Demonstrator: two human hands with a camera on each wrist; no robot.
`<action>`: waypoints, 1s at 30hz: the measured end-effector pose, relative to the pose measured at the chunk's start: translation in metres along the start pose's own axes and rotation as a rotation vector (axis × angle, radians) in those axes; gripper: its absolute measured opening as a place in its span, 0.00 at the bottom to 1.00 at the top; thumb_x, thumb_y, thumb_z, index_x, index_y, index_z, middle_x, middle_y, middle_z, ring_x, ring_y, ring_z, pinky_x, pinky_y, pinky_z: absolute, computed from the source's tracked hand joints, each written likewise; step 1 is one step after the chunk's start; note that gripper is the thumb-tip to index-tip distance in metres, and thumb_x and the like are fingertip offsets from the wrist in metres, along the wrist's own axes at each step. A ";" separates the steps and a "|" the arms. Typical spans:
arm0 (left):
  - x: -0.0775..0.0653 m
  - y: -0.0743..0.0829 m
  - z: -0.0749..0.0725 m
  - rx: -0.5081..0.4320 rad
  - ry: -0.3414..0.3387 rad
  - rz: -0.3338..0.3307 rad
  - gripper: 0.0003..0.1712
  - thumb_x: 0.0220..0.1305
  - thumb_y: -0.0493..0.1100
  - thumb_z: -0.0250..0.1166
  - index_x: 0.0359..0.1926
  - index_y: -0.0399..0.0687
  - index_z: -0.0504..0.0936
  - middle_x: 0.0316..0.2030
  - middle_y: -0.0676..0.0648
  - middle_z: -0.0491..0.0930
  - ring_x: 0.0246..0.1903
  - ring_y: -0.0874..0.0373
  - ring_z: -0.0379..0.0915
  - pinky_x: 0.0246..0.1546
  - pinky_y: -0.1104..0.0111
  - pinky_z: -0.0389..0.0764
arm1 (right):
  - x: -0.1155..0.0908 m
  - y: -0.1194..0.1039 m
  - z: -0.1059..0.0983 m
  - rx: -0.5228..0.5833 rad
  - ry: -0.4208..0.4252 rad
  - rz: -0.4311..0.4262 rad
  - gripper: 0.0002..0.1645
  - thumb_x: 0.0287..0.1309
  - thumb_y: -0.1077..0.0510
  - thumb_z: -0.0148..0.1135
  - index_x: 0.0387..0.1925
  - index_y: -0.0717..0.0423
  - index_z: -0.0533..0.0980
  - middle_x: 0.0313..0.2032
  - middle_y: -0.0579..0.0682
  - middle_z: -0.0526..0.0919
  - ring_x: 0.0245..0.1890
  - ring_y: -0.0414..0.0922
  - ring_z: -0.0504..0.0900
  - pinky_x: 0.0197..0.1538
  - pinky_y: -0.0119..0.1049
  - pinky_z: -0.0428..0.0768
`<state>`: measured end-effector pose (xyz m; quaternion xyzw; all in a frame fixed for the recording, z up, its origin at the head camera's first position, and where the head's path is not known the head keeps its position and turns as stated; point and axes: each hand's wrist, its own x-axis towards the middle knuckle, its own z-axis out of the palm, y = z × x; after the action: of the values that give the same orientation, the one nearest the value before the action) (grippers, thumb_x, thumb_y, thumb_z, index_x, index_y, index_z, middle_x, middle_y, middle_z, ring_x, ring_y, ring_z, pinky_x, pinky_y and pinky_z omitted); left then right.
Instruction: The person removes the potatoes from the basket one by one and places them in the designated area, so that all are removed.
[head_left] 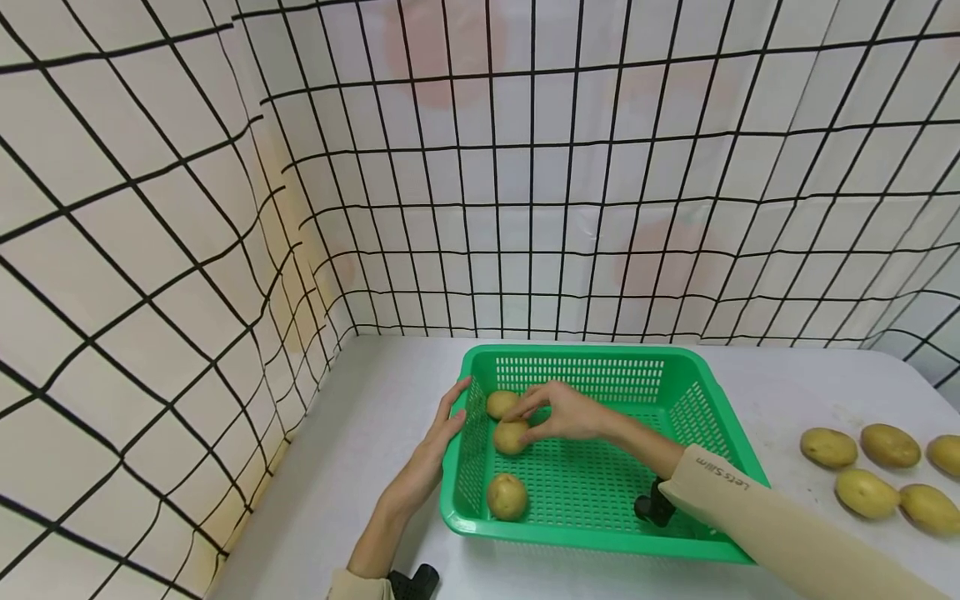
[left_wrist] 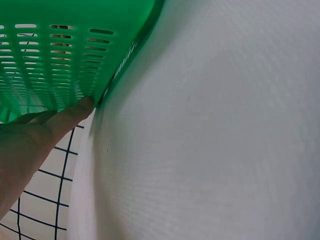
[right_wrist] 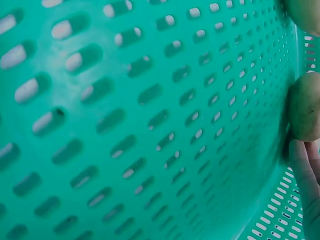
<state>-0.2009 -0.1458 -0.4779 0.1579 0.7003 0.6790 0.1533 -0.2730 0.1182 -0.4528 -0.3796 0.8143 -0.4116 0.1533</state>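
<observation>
Green plastic makes up the basket (head_left: 592, 546), a slotted, rectangular one, sitting on the white table (head_left: 322, 450) with its far rim near the table's far edge. Into it goes the right hand, (head_left: 566, 412) thumb and fingers pinching the middle potato (head_left: 509, 438), and that potato is down inside, close to the basket's left wall! Just beyond it, towards the basket's far left corner, sits the far potato (head_left: 501, 404); the near potato (head_left: 507, 497) holds the near left corner, apart from the other two.

Over on the outside, it's the left hand, (head_left: 423, 467) fingers fairly straight and parted from the thumb, touching the basket's left rim and outer wall. From the left wrist view, one digit lies right against the slotted side.

Across to the table's right edge, five loose potatoes (head_left: 866, 493) lie in two rows, three behind and two in front, all clear of the basket. Beige sleeves (head_left: 795, 533) cover both forearms, and black mesh (head_left: 532, 204) stands along the table's far edge.
</observation>
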 end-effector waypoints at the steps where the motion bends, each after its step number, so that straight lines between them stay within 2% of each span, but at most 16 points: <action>1: 0.000 0.000 0.000 -0.001 -0.001 0.001 0.28 0.84 0.61 0.36 0.79 0.84 0.44 0.82 0.52 0.40 0.80 0.43 0.44 0.74 0.37 0.58 | 0.000 0.000 0.001 0.013 0.001 0.003 0.22 0.56 0.57 0.78 0.53 0.55 0.86 0.51 0.50 0.88 0.54 0.50 0.83 0.60 0.56 0.81; 5: -0.001 0.000 0.000 -0.002 -0.003 -0.006 0.28 0.84 0.61 0.35 0.79 0.84 0.43 0.83 0.52 0.40 0.81 0.43 0.43 0.74 0.38 0.58 | -0.001 0.000 0.004 0.075 -0.004 0.022 0.22 0.56 0.59 0.77 0.53 0.58 0.86 0.52 0.53 0.88 0.56 0.52 0.82 0.62 0.56 0.81; 9: -0.001 0.000 0.000 0.001 -0.001 -0.006 0.28 0.84 0.61 0.35 0.79 0.83 0.43 0.83 0.53 0.40 0.81 0.43 0.41 0.75 0.37 0.56 | -0.001 0.001 0.007 0.099 0.007 0.049 0.22 0.56 0.59 0.78 0.53 0.57 0.86 0.52 0.52 0.88 0.57 0.52 0.82 0.63 0.56 0.80; 18: 0.001 0.000 0.000 0.002 0.003 0.001 0.28 0.84 0.61 0.36 0.79 0.84 0.44 0.82 0.55 0.39 0.82 0.45 0.38 0.76 0.35 0.51 | -0.001 -0.005 0.010 0.089 0.039 0.068 0.21 0.55 0.58 0.79 0.51 0.55 0.87 0.51 0.50 0.90 0.56 0.51 0.84 0.62 0.56 0.80; 30: 0.000 0.000 -0.001 0.000 0.005 -0.006 0.28 0.83 0.62 0.37 0.78 0.85 0.44 0.82 0.55 0.40 0.82 0.45 0.37 0.76 0.35 0.51 | 0.001 -0.003 0.014 0.102 0.015 0.064 0.20 0.57 0.59 0.77 0.52 0.56 0.87 0.51 0.50 0.90 0.55 0.49 0.85 0.63 0.54 0.81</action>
<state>-0.2012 -0.1462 -0.4782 0.1541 0.7012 0.6790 0.1536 -0.2643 0.1091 -0.4588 -0.3421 0.8051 -0.4502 0.1792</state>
